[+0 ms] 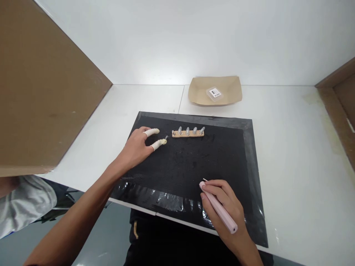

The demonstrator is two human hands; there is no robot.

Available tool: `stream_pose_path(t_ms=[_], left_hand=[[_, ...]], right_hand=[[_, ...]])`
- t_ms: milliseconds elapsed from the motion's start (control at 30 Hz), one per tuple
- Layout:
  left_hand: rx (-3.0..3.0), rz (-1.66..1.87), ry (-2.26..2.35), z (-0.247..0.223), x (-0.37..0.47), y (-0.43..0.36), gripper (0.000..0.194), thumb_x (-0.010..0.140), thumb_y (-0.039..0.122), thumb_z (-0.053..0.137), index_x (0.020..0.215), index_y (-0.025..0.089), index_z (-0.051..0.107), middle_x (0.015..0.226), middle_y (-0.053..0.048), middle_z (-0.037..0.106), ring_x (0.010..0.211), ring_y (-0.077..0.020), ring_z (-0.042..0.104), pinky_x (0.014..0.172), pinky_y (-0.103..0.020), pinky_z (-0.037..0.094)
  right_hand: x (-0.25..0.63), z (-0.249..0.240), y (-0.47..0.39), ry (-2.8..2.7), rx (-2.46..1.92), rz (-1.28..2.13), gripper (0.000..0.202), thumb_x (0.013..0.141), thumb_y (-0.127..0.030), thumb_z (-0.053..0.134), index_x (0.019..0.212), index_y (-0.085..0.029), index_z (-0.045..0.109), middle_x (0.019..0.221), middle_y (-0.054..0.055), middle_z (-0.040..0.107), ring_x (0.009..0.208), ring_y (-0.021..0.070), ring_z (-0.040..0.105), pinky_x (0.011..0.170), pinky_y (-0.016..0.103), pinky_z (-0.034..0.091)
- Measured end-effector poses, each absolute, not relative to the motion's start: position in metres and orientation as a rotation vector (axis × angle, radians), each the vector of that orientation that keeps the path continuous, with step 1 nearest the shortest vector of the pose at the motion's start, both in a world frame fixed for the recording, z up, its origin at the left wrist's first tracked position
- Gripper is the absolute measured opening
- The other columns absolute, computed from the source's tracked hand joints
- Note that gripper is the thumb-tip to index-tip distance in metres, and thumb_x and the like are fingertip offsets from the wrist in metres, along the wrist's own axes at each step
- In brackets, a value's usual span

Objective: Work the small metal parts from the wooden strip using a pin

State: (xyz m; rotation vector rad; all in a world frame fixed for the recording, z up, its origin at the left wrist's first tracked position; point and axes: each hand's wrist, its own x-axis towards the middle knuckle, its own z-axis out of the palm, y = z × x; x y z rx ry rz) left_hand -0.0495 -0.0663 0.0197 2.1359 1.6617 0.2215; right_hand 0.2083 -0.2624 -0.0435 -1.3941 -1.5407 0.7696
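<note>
My left hand point(137, 146) is over the left part of the black mat point(180, 162), thumb and index finger spread apart. Pale finger cots point(158, 144) cover both of those fingers. A small grey nail tip point(166, 137) is at the end of the thumb; I cannot tell if it touches. Just right of it lies a narrow wooden strip point(191, 134) bearing several glossy grey false nails point(195, 130). My right hand point(226, 203), near the mat's front edge, grips a pink pen-shaped nail drill point(220, 210), its thin metal bit pointing up and left.
Behind the mat, a brown paper tray point(233, 92) holds a small clear case point(214, 94) with a white label. A brown panel point(50, 88) stands at the left and a wooden frame point(337, 103) at the right. Another person's grey clothing point(26, 203) shows at lower left.
</note>
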Motion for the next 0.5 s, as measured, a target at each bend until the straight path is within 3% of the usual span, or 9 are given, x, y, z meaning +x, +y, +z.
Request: stream_pose_path(t_ms=[100,333,500], left_hand=[[2.267,0.192,1.628,0.01,-0.054,-0.065,0.048,0.096,0.052,0.063,0.132,0.02,0.07,0.125,-0.014,0.064,0.116,-0.0322,0.054,0.103,-0.046,0.043],[2.47,0.065,1.506,0.003,-0.053,-0.043,0.038,0.097,0.028,0.055,0.13,0.023,0.073,0.124,-0.011,0.065,0.108,-0.0302,0.048,0.097,-0.045,0.042],[2.569,-0.093,1.415,0.006,-0.047,-0.032,0.03,0.094,0.024,0.059,0.118,0.022,0.078,0.132,-0.011,0.064,0.11,-0.0323,0.044,0.097,-0.048,0.034]], right_hand=[[0.208,-0.045,-0.262,-1.543,-1.399,0.768,0.022,0.099,-0.015,0.06,0.117,-0.025,0.068,0.116,0.008,0.061,0.103,0.0173,0.07,0.089,0.029,0.062],[0.208,-0.046,-0.262,-1.548,-1.41,0.747,0.02,0.099,-0.017,0.06,0.116,-0.025,0.068,0.115,0.008,0.062,0.102,0.0182,0.071,0.089,0.03,0.063],[0.208,-0.045,-0.261,-1.553,-1.415,0.744,0.02,0.1,-0.017,0.059,0.116,-0.025,0.068,0.115,0.009,0.062,0.102,0.0188,0.071,0.088,0.031,0.063]])
